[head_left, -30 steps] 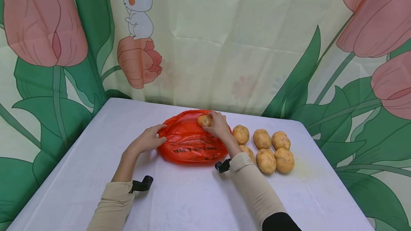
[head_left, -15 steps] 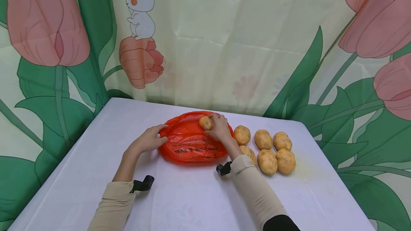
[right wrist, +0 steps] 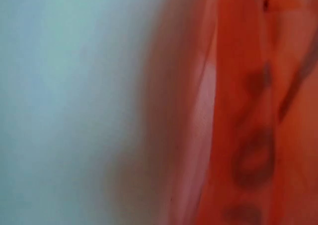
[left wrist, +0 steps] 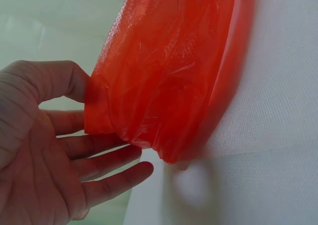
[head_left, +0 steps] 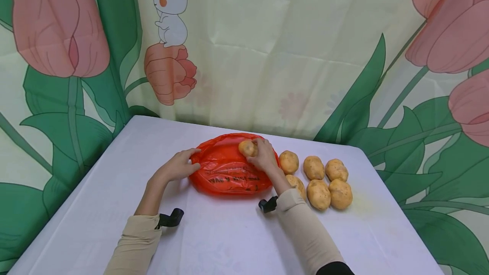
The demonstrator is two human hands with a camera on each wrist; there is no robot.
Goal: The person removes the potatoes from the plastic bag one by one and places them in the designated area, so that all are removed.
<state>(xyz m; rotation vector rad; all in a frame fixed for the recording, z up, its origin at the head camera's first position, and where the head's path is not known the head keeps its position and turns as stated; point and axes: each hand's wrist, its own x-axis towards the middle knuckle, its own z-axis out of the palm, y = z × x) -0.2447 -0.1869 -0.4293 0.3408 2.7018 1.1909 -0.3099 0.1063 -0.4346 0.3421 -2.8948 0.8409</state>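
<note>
A red plastic bag [head_left: 233,177] with dark print lies near the back of the table, its mouth facing up and back. Fingers and thumb of my right hand [head_left: 264,156] grip a potato [head_left: 247,148] over the bag's mouth, toward the right. My left hand [head_left: 177,166] is at the bag's left end, thumb and forefinger apart on its edge. In the left wrist view the fingers [left wrist: 112,183] are long and spread, with the tips of thumb and forefinger behind red film. The right wrist view has only blurred bag and tablecloth, no hand.
Several potatoes [head_left: 318,194] stand in two rows right of the bag, one partly behind my right forearm. White cloth covers the table [head_left: 225,237]. A printed curtain [head_left: 252,88] hangs right behind the table's back edge. Black wrist mounts [head_left: 171,218] stick out from both wrists.
The right hand and its potato have shifted very slightly right and toward me over the bag. The left hand stays at the bag's left end. The whole head view has drifted a little.
</note>
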